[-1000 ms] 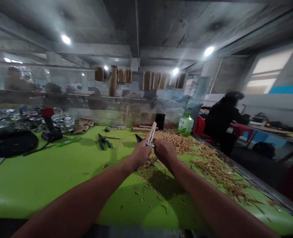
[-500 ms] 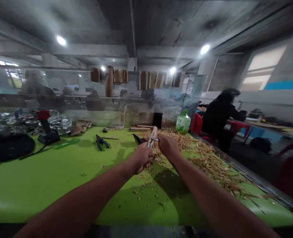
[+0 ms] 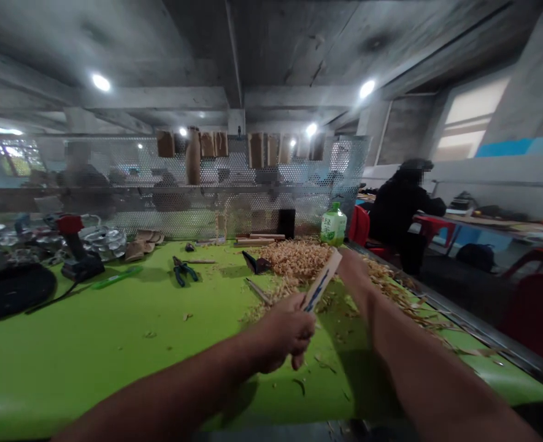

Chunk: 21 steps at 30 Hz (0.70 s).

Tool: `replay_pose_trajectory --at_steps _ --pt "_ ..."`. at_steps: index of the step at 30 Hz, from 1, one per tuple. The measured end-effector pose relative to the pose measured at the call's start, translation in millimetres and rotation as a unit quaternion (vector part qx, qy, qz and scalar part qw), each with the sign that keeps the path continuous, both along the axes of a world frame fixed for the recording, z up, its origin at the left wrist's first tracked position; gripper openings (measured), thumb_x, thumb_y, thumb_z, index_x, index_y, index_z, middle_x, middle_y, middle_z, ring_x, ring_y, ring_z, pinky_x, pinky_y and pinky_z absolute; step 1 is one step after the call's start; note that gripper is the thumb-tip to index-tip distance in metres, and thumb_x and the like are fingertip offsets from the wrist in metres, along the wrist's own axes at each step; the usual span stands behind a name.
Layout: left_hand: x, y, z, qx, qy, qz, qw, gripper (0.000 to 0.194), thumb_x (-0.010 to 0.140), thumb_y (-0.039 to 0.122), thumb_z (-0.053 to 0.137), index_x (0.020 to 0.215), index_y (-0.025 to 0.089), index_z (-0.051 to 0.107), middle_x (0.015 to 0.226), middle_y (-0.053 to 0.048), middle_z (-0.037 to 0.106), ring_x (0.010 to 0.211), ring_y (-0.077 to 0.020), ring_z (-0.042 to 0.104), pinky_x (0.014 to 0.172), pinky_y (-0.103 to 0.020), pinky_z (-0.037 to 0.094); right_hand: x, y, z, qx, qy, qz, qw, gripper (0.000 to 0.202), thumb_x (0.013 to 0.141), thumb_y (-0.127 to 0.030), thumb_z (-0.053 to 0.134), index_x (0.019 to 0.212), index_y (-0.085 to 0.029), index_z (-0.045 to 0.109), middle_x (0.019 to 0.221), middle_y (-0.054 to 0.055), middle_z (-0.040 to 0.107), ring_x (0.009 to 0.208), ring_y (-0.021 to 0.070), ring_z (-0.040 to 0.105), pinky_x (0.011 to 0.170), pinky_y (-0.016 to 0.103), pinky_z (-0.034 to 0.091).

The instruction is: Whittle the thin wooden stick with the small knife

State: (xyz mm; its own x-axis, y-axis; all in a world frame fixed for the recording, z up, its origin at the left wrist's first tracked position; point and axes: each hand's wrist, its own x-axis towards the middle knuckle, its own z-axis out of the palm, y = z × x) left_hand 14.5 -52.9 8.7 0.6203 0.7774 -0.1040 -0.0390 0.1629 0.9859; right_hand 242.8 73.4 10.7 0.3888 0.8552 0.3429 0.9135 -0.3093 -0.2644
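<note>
My left hand is wrapped round the lower end of a pale flat wooden strip with blue marks on its face. The strip leans up to the right. My right hand is at the strip's upper end, blurred and partly behind it; its fingers and anything in them cannot be made out. Beyond the hands lies a heap of curled wood shavings. A thin stick and a dark object lie left of the strip.
On the green table are pliers, a green knife-like tool, a red and black power tool and a green bottle. A perforated metal screen stands behind. A person in black sits at the right.
Both hands and the strip have moved right, the left hand also nearer. More of the strip shows. The thin stick and dark object are now uncovered. The view has shifted slightly.
</note>
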Motion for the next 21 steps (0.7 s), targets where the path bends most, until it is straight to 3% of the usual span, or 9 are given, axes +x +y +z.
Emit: replay_pose_trajectory --at_steps 3,6,9,12,14,18,21 --pt "-1 10 -5.5 0.005 -0.044 0.019 0.999 0.025 0.076 0.021 0.053 0.1 0.02 0.044 0.06 0.009 0.042 0.037 -0.004 0.028 0.034 -0.017 0.035 11 8 1.2 0.044 0.04 -0.019 0.998 0.042 0.095 -0.031 0.033 0.108 -0.01 0.067 0.097 0.022 0.068 0.088 0.0271 0.066 0.071 0.033 0.045" --pt "-10 33 -8.2 0.007 -0.084 0.057 0.995 0.017 0.078 0.023 0.05 0.091 0.021 0.041 0.06 0.01 0.038 0.036 -0.0031 0.025 0.036 -0.016 0.036 -17 15 -2.3 0.144 0.15 0.064 0.976 0.037 0.091 -0.039 0.04 0.094 -0.013 0.068 0.085 0.015 0.069 0.08 0.023 0.065 0.067 0.029 0.045" --pt "-16 44 -10.6 0.02 -0.087 0.064 0.994 0.016 0.077 0.024 0.052 0.088 0.022 0.039 0.059 0.01 0.037 0.036 -0.003 0.026 0.037 -0.016 0.036 -48 14 -7.1 0.204 0.348 0.194 0.894 0.037 0.086 -0.051 0.044 0.081 -0.019 0.06 0.059 0.002 0.059 0.05 0.014 0.053 0.049 0.024 0.04" --pt "-17 42 -12.6 0.024 -0.057 0.032 0.998 0.022 0.077 0.025 0.055 0.094 0.021 0.044 0.061 0.009 0.042 0.039 -0.004 0.035 0.041 -0.017 0.041 -59 6 -10.1 0.163 0.523 0.292 0.784 0.038 0.079 -0.06 0.05 0.074 -0.022 0.048 0.047 -0.008 0.043 0.035 0.0073 0.033 0.035 0.02 0.027" --pt "-17 40 -13.5 0.015 -0.032 -0.01 0.999 0.026 0.076 0.025 0.057 0.098 0.02 0.046 0.063 0.007 0.048 0.043 -0.0061 0.044 0.045 -0.021 0.047 -58 2 -11.4 0.123 0.57 0.325 0.745 0.038 0.072 -0.056 0.061 0.071 -0.022 0.044 0.045 -0.01 0.039 0.033 0.0055 0.028 0.033 0.019 0.024" --pt "-19 41 -13.0 -0.01 -0.036 -0.064 0.997 0.031 0.072 0.023 0.06 0.1 0.019 0.046 0.072 0.0 0.06 0.056 -0.0127 0.06 0.054 -0.028 0.054 -65 -1 -14.1 0.105 0.59 0.352 0.719 0.036 0.064 -0.048 0.069 0.069 -0.022 0.044 0.044 -0.011 0.038 0.034 0.0048 0.027 0.033 0.019 0.023" --pt "-18 44 -11.7 -0.013 -0.073 -0.029 0.997 0.031 0.071 0.023 0.061 0.096 0.02 0.043 0.07 0.002 0.057 0.047 -0.0095 0.056 0.044 -0.022 0.048 -80 -5 -15.1 0.096 0.578 0.376 0.718 0.036 0.066 -0.051 0.066 0.072 -0.022 0.047 0.046 -0.01 0.041 0.034 0.0055 0.029 0.034 0.019 0.025"
